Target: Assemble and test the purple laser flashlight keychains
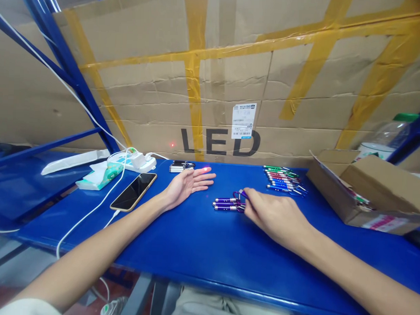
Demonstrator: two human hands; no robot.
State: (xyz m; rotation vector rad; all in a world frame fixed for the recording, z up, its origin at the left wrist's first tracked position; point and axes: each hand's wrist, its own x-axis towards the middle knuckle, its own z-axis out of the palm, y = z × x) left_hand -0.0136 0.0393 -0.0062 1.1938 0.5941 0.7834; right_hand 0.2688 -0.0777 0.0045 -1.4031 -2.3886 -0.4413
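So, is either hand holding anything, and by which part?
The right hand holds a purple penlight, one end showing; exactly where it's gripped is hidden. The open left hand holds nothing.

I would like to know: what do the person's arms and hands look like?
The left hand and right hand are bare, with no glove, ring or bracelet visible. The left forearm and right forearm are bare too, without watch or cable. A whitish cloth sleeve begins above the left forearm; none shows on the right.
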